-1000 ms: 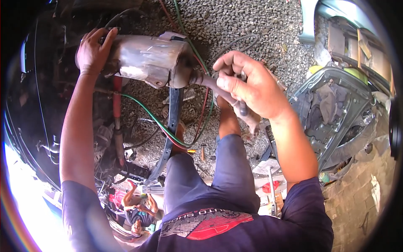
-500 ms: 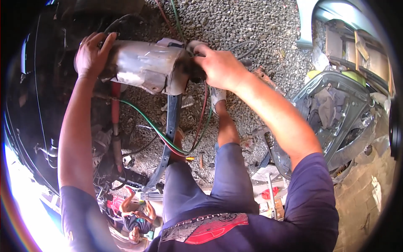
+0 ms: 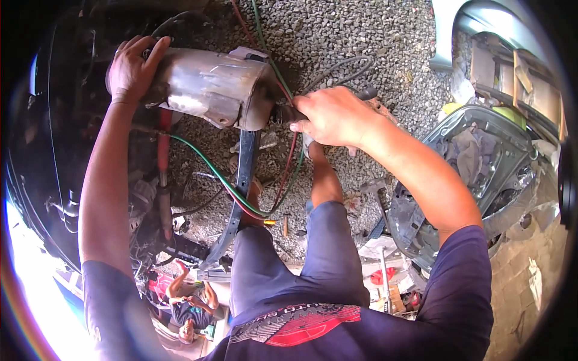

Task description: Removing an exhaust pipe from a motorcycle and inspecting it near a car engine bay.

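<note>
A scuffed bare-metal car body part [image 3: 208, 84], curved like a half drum, stands level in front of me. My left hand [image 3: 133, 69] rests over its left end, fingers curled over the far edge and thumb apart. At the right end my right hand [image 3: 334, 114] is closed round a dark stub [image 3: 284, 114]; its far end is hidden by the fingers, so its kind is unclear. From under the body part a long dark metal rail [image 3: 245, 174] runs down toward me. A green hose [image 3: 208, 165] and a red hose [image 3: 283, 180] loop past the rail.
Black car bodywork [image 3: 42, 138] fills the left, beside a red post [image 3: 164, 141]. Another person [image 3: 192, 307] sits at lower left. A dismantled car door [image 3: 415, 210] and a silver fender [image 3: 442, 36] lie right. Gravel [image 3: 349, 30], a hammer-like tool [image 3: 374, 186] and a cable loop [image 3: 364, 63] are nearby.
My right hand has shifted right and slightly nearer, away from the metal part's end, and now wraps the dark stub. The left hand and the part appear slightly higher in view.
</note>
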Demonstrator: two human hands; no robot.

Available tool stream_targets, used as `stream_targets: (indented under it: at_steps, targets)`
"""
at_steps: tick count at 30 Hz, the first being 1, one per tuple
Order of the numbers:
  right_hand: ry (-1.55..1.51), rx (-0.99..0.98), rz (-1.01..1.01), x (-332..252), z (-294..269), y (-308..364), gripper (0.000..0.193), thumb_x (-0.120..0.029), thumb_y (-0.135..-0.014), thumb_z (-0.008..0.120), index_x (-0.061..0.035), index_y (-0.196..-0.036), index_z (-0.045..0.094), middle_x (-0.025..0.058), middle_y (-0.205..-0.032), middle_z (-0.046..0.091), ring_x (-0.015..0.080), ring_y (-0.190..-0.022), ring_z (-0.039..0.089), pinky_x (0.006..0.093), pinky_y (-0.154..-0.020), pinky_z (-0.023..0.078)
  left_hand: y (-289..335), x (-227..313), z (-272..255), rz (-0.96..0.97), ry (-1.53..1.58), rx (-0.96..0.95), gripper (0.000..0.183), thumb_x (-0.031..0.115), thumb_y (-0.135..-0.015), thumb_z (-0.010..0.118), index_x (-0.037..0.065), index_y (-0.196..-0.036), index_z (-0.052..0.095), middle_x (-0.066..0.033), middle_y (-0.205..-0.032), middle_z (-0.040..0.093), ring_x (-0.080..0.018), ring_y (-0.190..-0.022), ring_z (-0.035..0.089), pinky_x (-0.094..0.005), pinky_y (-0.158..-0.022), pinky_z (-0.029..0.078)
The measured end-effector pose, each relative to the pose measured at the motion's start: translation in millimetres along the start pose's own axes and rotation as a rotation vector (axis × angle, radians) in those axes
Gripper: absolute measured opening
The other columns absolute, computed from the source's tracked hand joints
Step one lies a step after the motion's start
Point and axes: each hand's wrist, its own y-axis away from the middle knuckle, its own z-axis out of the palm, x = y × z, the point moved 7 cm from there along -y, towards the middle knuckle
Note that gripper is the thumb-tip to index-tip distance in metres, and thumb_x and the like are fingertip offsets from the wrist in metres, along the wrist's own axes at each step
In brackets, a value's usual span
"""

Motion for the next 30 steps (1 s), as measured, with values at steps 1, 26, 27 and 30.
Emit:
stream_targets:
  at_steps: [1, 26, 27, 30]
  targets:
    - [-0.027, -0.042, 0.022, -2, 2, 1, 0.043, -0.044, -0.097, 0.067, -0.0011, -0.102, 0.068, 0.0213, -0.088, 0.073, 0.0430, -0.091, 0.072, 0.0536, -0.081, 0.057, 0, -1, 2, 0.000, -0.013, -0.013, 0.051, 0.058, -0.094, 0.064, 0.010, -0.106, 0.078, -0.0070, -0.108, 0.073, -0.0328, -0.110, 0.064, -0.0431, -0.096, 0.051]
    - [-0.264, -0.203, 0.305, -23, 2, 3, 0.053, -0.049, -0.095, 0.069, 0.0042, -0.098, 0.072, 0.0277, -0.096, 0.073, 0.0444, -0.097, 0.072, 0.0514, -0.085, 0.055, 5, -3, 2, -0.005, -0.069, -0.021, 0.056, 0.062, -0.093, 0.064, 0.011, -0.111, 0.078, -0.0076, -0.118, 0.074, -0.0328, -0.119, 0.063, -0.0420, -0.104, 0.050]
    - [-0.249, -0.200, 0.304, -22, 3, 2, 0.054, -0.049, -0.095, 0.069, 0.0042, -0.097, 0.072, 0.0281, -0.095, 0.072, 0.0446, -0.096, 0.072, 0.0517, -0.085, 0.055, 5, -2, 1, -0.026, -0.059, -0.019, 0.056, 0.063, -0.093, 0.064, 0.012, -0.111, 0.078, -0.0078, -0.118, 0.074, -0.0334, -0.119, 0.063, -0.0424, -0.104, 0.050]
    - [-0.236, -0.189, 0.299, -20, 5, 0, 0.054, -0.050, -0.094, 0.069, 0.0041, -0.095, 0.073, 0.0286, -0.093, 0.072, 0.0450, -0.095, 0.072, 0.0521, -0.085, 0.055, 7, -7, 1, -0.036, -0.058, 0.014, 0.056, 0.063, -0.093, 0.064, 0.012, -0.110, 0.078, -0.0082, -0.118, 0.074, -0.0346, -0.118, 0.064, -0.0429, -0.104, 0.050]
